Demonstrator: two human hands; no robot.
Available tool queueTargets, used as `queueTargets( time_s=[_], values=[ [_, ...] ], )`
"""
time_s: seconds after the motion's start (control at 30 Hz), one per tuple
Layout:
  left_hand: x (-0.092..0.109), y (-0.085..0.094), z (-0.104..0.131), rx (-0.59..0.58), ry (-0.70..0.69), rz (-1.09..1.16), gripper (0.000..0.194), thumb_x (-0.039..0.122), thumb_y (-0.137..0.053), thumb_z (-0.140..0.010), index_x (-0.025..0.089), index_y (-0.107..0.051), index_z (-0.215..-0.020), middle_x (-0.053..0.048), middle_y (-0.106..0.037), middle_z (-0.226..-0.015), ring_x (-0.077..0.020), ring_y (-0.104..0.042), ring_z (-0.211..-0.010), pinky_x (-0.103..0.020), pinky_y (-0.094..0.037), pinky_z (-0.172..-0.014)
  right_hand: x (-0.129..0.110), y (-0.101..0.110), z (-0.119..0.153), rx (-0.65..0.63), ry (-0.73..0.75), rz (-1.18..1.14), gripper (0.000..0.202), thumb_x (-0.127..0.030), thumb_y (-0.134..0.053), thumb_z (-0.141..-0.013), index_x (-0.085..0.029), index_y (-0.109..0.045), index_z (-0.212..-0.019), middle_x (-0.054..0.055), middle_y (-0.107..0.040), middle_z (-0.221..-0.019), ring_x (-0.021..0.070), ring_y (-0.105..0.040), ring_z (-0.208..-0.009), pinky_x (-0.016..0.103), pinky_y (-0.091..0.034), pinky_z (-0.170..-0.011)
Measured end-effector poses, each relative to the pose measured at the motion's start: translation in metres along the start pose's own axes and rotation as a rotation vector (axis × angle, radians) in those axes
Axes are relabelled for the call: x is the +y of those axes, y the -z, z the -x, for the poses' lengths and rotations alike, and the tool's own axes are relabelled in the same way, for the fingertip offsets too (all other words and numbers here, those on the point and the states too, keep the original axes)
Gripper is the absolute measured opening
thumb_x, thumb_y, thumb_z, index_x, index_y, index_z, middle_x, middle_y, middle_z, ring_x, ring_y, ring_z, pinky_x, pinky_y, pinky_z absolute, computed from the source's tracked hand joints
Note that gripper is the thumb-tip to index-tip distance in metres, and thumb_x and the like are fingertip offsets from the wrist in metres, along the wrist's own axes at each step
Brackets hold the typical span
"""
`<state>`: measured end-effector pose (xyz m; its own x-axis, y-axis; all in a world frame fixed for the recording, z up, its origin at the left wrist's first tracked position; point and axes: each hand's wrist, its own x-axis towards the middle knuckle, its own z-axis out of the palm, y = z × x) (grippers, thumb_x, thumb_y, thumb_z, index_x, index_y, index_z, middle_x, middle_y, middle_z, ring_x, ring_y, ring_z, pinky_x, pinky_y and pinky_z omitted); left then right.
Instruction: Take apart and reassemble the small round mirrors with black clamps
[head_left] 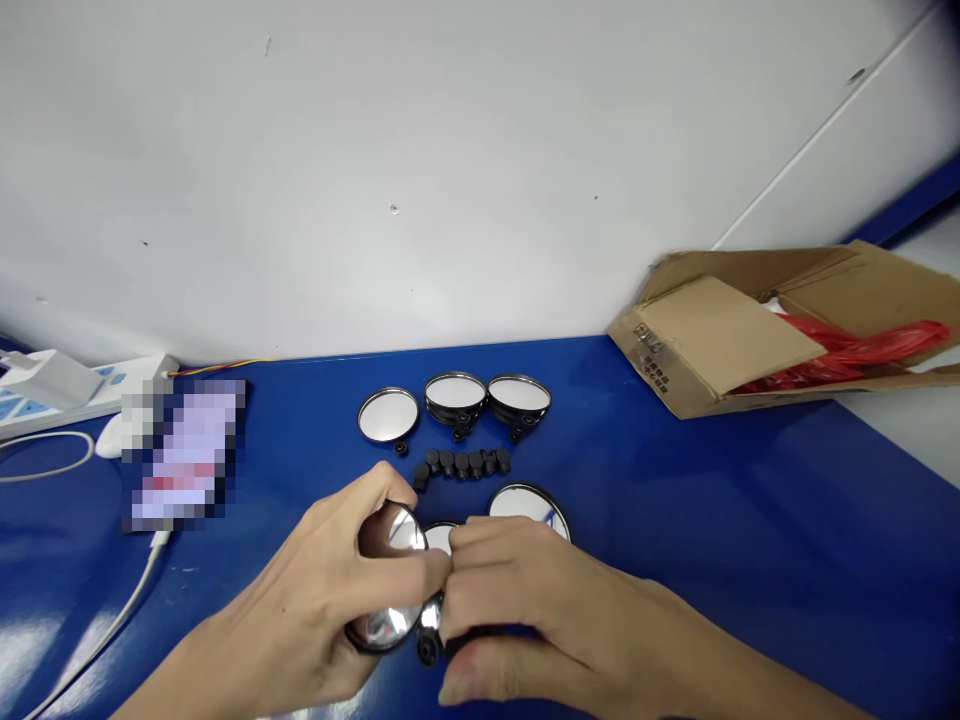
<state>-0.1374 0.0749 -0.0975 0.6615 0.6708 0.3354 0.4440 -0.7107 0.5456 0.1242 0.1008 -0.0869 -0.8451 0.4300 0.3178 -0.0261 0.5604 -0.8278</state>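
Observation:
My left hand (pixel 337 580) is closed around a small round mirror (pixel 384 625), held tilted by its edge, thumb across its face. A black knob-like joint (pixel 428 645) shows at the mirror's lower right, between the hands. My right hand (pixel 525 600) is curled beside that joint, fingers closed; whatever they grip is hidden. Behind the hands, two more round mirrors lie on the table: one (pixel 529 502) partly covered by my right hand, another (pixel 440 536) mostly hidden between both hands. Just beyond them runs a row of small black cylindrical parts (pixel 463 465).
Farther back lie a single round mirror (pixel 388 415) and two stacks of mirrors, left (pixel 455 390) and right (pixel 519 392). An open cardboard box (pixel 675 350) with a red plastic bag stands right. At left are a phone (pixel 187 450) on a cable and a power strip (pixel 135 378).

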Motion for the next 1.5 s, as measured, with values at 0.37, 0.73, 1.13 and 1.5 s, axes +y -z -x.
queueTargets(
  time_s=[0.37, 0.73, 1.13, 1.5],
  values=[
    [-0.010, -0.005, -0.001, 0.235, 0.131, -0.266, 0.042, 0.007, -0.063, -0.091, 0.032, -0.069, -0.125, -0.005, -0.048, -0.117, -0.0157, -0.054, -0.075, -0.030, -0.042, -0.061, 0.000, 0.011, 0.004, 0.598, -0.317, 0.216, 0.014, -0.033, -0.070, -0.113, -0.034, -0.081, -0.120, 0.000, -0.070, -0.106, 0.0136, -0.066, -0.084, 0.027, -0.054, -0.073],
    [-0.014, -0.006, -0.001, 0.213, 0.204, -0.307, 0.045, 0.011, -0.067, -0.095, 0.034, -0.068, -0.134, -0.005, -0.048, -0.119, -0.0133, -0.053, -0.072, -0.030, -0.047, -0.062, 0.010, 0.023, 0.006, 0.802, -0.440, 0.556, 0.006, -0.029, -0.082, -0.100, -0.028, -0.078, -0.096, -0.001, -0.073, -0.084, 0.0185, -0.065, -0.074, 0.033, -0.054, -0.069],
    [-0.015, -0.006, -0.001, 0.193, 0.212, -0.338, 0.048, 0.011, -0.069, -0.095, 0.034, -0.067, -0.137, -0.006, -0.049, -0.123, -0.0143, -0.055, -0.074, -0.032, -0.050, -0.064, 0.018, 0.032, 0.008, 0.630, -0.412, 0.498, 0.013, -0.018, -0.089, -0.095, -0.025, -0.079, -0.093, -0.001, -0.075, -0.094, 0.0157, -0.065, -0.077, 0.030, -0.055, -0.071],
    [-0.014, -0.007, -0.002, 0.199, 0.213, -0.345, 0.045, 0.015, -0.068, -0.098, 0.033, -0.065, -0.139, -0.005, -0.051, -0.121, -0.0152, -0.056, -0.076, -0.031, -0.052, -0.066, 0.047, 0.003, -0.003, 0.439, -0.031, 0.515, 0.009, -0.028, -0.081, -0.106, -0.020, -0.078, -0.106, 0.004, -0.079, -0.098, 0.0194, -0.065, -0.091, 0.037, -0.057, -0.085]
  ],
)
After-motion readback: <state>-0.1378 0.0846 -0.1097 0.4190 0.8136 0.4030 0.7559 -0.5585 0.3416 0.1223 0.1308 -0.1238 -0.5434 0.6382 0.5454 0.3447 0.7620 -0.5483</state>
